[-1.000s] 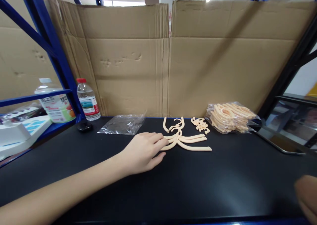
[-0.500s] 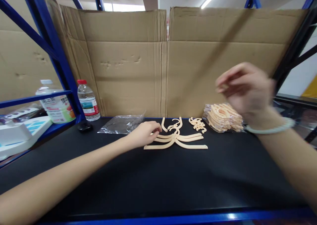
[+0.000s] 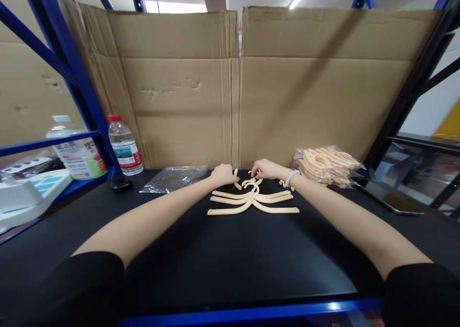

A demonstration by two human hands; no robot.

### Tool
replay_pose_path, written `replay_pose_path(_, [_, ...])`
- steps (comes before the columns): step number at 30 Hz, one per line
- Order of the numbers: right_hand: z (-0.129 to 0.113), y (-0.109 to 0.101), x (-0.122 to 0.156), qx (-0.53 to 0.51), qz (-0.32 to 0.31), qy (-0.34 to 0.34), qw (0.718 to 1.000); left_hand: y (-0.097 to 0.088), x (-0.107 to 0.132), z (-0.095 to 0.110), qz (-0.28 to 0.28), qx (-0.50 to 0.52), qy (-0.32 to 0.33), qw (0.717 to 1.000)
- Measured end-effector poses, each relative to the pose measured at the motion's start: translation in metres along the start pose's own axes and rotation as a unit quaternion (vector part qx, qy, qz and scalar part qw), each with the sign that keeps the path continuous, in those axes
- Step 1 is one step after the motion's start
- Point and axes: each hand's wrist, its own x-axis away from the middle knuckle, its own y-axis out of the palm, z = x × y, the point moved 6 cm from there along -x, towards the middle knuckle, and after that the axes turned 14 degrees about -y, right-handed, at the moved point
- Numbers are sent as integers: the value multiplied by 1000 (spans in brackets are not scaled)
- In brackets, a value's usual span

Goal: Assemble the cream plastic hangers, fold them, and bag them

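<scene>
Grip: I can't tell for left hand [image 3: 223, 174] or right hand [image 3: 266, 169] behind beige curved plastic hangers [image 3: 252, 201], which low pullback could scatter.

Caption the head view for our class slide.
Left hand and right hand at pale curved pieces, beyond a hanger-shaped arrangement on a black table; bagged pieces lie to the right.
</scene>
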Motion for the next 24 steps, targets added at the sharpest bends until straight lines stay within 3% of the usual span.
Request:
replay_pose_path(3, [-2,4,-4,22,-11,-31,999,3,-3,1,-26,8,-19,999])
replay_pose_path(7, [-12,2,-1,45,30,-66,996,1,-6,-2,-46,43,-36,997])
replay_pose_path(13, [-25,-27,25,70,202,-38,976,-19,16,-14,-53,191,-5,980])
replay_pose_path(18, [-61,-41,64,10,325,23,945,-24,72,-21,-84,376,39,922])
replay_pose_path(22, [-95,-26,86,-145,364,73,917,-8,123,-18,-140,457,65,876])
replay_pose_path(24, [-107,-15,91,-237,373,81,893,3,142,-15,-190,532,87,821])
